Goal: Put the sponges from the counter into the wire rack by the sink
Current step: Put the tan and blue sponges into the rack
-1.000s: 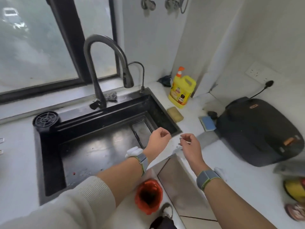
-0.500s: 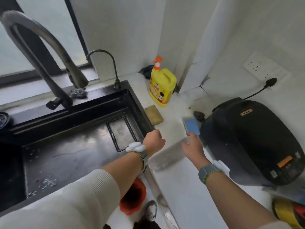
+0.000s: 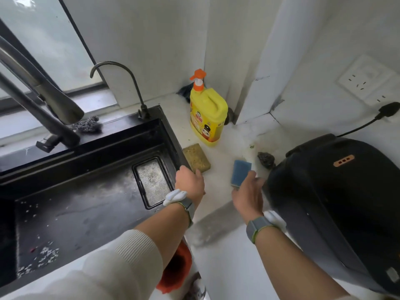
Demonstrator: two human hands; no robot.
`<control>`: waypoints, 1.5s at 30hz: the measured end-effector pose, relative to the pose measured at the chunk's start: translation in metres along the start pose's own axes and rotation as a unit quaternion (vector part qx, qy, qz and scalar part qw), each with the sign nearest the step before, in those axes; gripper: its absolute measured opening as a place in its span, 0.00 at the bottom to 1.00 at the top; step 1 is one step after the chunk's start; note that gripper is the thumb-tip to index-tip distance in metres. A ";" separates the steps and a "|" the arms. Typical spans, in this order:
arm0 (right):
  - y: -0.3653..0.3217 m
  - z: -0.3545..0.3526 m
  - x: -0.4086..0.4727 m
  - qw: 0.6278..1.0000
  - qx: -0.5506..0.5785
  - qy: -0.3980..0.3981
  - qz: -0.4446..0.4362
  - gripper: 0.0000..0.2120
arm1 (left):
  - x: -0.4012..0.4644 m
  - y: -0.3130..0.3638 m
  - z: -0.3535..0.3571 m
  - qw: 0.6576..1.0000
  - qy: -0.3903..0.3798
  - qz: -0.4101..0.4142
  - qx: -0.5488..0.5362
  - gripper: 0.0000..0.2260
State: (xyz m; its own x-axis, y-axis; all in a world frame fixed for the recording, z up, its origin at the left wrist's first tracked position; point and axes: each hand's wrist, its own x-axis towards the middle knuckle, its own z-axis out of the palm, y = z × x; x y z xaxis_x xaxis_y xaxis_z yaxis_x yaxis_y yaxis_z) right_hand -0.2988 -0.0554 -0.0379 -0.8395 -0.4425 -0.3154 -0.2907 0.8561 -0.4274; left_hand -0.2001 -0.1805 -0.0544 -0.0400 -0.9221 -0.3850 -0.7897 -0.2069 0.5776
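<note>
Fingers of right hand point(image 3: 247, 194): spread loosely, tips on near end of blue sponge point(image 3: 241, 172), grip not certain | left hand point(image 3: 190, 184): curled, tips at near corner of yellow sponge point(image 3: 196, 158), hold unclear | both sponges: flat on counter point(image 3: 225, 146), between sink point(image 3: 91, 187) and black cooker point(image 3: 333, 204) | soap bottle point(image 3: 207, 118): upright behind yellow sponge

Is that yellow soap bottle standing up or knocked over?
Upright. The yellow soap bottle stands on its base on the counter, orange pump on top.

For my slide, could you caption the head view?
Left hand reaches yellow sponge; right hand reaches blue sponge.
</note>
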 end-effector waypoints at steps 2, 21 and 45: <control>0.000 0.007 0.000 1.000 0.003 -0.008 0.003 0.27 | 0.004 0.002 0.005 1.000 0.007 -0.002 0.002 0.17; -0.014 0.012 -0.003 0.990 0.134 -0.039 0.038 0.25 | 0.003 -0.005 -0.015 0.985 -0.003 0.007 -0.175 0.11; -0.281 0.167 -0.309 0.891 0.349 -0.290 -0.011 0.21 | 0.024 -0.317 -0.379 0.913 0.079 -0.059 -0.396 0.09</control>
State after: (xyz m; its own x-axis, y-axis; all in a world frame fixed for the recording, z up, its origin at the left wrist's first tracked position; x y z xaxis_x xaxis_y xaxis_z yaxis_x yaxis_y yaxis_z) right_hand 0.1190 -0.2037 0.0379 -0.4006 -0.6941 -0.5981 0.2210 0.5602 -0.7983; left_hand 0.2813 -0.2611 0.0266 0.1558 -0.9008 -0.4054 -0.0901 -0.4217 0.9023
